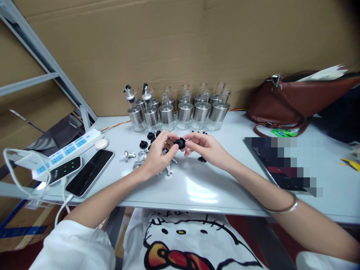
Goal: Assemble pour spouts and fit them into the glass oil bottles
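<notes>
Between my two hands, above the table, is a round black stopper [180,143]. My left hand [161,154] pinches it from the left with thumb and fingers. From the right, the thumb and fingertips of my right hand [207,149] close on its edge. Black stoppers [143,144] lie beyond my left hand, and silver pour spouts [128,155] lie around and partly under it. Small black parts [201,159] sit close to my right hand, some hidden behind it. Glass bottles with steel bands [166,114] stand in rows behind; two at the left carry spouts [129,93].
On the left are a power strip [70,150], a phone [90,173], a black device with green lights [65,170], a white round case [101,144] and cables. At right lie a blurred-out dark flat object [277,165] and a brown bag [306,97]. Cardboard [180,45] stands behind.
</notes>
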`<action>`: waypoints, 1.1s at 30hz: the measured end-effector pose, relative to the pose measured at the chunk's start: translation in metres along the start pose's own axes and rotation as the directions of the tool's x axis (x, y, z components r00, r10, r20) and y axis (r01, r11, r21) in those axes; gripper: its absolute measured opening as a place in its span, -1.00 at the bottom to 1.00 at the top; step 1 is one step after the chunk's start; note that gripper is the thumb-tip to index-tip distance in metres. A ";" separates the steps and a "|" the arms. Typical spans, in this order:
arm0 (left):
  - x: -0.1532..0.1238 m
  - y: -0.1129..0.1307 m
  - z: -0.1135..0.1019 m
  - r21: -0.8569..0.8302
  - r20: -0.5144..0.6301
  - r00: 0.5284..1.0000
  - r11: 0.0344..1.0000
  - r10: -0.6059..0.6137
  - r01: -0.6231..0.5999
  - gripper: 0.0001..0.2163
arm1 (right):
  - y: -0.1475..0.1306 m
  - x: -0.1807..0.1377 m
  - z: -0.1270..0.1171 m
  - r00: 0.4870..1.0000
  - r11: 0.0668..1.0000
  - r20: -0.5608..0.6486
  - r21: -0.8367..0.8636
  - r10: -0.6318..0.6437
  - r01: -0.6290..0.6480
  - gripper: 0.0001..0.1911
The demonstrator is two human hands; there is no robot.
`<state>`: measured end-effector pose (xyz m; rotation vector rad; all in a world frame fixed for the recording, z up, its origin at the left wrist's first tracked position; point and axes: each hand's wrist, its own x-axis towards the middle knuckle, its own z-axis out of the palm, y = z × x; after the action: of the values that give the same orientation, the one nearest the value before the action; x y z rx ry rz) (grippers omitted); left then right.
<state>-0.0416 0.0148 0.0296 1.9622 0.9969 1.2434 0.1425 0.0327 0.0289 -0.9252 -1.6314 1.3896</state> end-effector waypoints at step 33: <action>0.003 -0.004 0.002 -0.293 0.148 0.941 0.895 -0.305 0.336 -0.70 | -0.002 -0.004 0.002 0.990 0.935 -0.003 -0.329 -0.141 0.132 -0.70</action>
<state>-0.0399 0.0195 0.0274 1.5249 0.9593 1.0353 0.1422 0.0276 0.0307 -0.9908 -1.9044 1.0238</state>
